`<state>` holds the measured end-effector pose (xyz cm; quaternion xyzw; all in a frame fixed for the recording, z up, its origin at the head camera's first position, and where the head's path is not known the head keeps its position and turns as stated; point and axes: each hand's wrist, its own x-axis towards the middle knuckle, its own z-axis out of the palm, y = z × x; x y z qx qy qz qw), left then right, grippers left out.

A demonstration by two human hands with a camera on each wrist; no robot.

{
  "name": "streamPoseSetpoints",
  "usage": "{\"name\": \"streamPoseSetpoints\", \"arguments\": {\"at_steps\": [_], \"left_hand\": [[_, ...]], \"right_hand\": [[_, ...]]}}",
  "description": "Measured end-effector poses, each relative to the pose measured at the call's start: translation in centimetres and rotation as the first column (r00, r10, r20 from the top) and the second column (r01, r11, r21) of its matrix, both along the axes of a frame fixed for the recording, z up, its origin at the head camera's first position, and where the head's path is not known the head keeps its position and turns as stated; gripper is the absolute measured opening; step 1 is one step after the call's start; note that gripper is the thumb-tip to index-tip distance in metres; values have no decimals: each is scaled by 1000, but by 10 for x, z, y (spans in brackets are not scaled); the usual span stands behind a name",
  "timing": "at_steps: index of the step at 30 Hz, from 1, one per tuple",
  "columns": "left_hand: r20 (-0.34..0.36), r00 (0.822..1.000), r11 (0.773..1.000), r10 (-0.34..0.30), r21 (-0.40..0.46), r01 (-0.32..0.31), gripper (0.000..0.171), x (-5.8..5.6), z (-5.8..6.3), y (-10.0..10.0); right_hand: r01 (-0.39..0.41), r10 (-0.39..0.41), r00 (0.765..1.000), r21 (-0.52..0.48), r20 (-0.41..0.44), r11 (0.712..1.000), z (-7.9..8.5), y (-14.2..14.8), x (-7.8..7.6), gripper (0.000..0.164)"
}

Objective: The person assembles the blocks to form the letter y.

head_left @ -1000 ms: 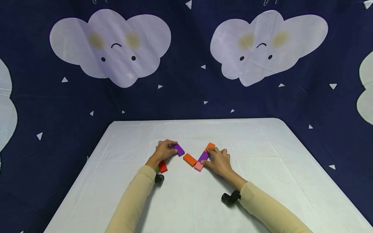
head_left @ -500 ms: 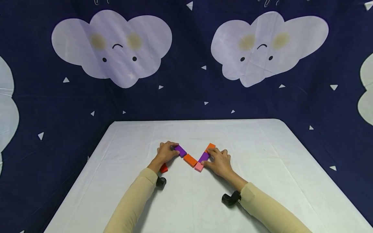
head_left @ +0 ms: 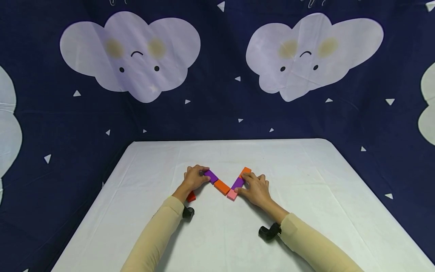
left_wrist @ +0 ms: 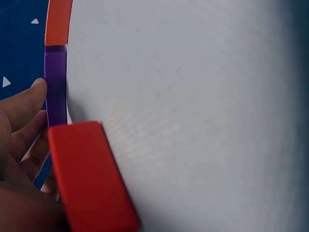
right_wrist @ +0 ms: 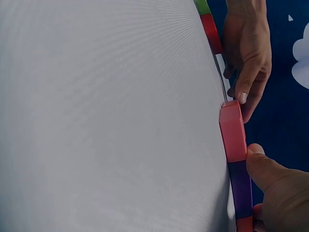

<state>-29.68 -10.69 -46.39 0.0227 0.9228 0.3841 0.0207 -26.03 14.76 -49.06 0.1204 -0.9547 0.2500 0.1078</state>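
Note:
My left hand (head_left: pixel 193 178) pinches a purple block (head_left: pixel 211 176) between thumb and fingers as it lies on the table. The block's near end meets an orange block (head_left: pixel 222 187), which slants down to a pink block (head_left: pixel 232 195). From the pink one, a second purple block (head_left: pixel 237 184) and another orange block (head_left: pixel 245 171) run up to the right, forming a V. My right hand (head_left: pixel 257 190) holds this second purple block, thumb near the pink joint and fingers near the orange joint. Partly hidden by my left wrist lies a red block (left_wrist: pixel 94 176).
A green block (right_wrist: pixel 203 7) adjoins the red one in the right wrist view. White cloth covers the table (head_left: pixel 217 234). Behind its far edge hangs a dark blue backdrop (head_left: pixel 217 113) with clouds. Each wrist carries a black camera (head_left: pixel 268 232).
My left hand has slid the purple block right and toward me, closing its gap to the orange block. My right hand has stayed in place.

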Motion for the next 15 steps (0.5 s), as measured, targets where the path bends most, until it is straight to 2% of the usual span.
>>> {"name": "streamPoseSetpoints", "arguments": {"at_steps": [15], "left_hand": [[6,1000,1000,-4,30,3,37,0,0,0]], "right_hand": [[0,0,1000,4,8,1000,0,0,0,66]]}}
